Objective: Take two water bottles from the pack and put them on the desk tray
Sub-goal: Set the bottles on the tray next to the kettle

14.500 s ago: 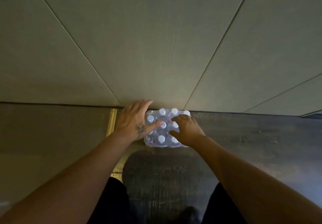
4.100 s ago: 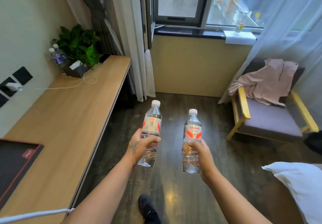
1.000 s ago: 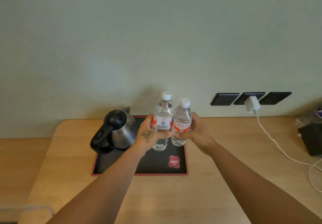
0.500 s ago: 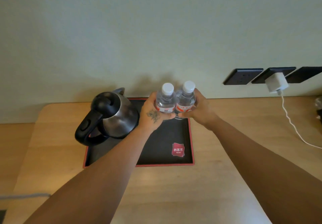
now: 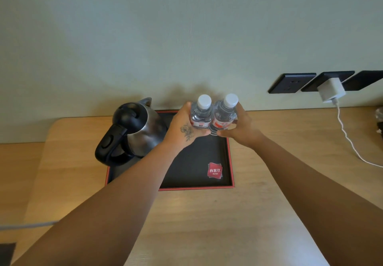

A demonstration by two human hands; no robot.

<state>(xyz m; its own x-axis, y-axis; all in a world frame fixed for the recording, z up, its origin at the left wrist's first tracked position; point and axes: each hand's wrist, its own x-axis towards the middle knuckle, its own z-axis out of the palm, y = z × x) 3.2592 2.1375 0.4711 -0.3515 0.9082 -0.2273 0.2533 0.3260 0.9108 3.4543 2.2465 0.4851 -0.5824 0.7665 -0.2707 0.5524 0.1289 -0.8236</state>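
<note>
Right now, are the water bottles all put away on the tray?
Almost. Both bottles are out of the pack. The left hand holds the left bottle and the right hand the right bottle, side by side over the black tray beside the kettle. Letting go remains.

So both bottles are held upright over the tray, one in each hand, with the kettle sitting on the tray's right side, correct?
Not quite: the kettle sits on the left side of the tray, as the head view shows. The rest holds: left hand and right hand each hold a bottle upright over the tray.
</note>
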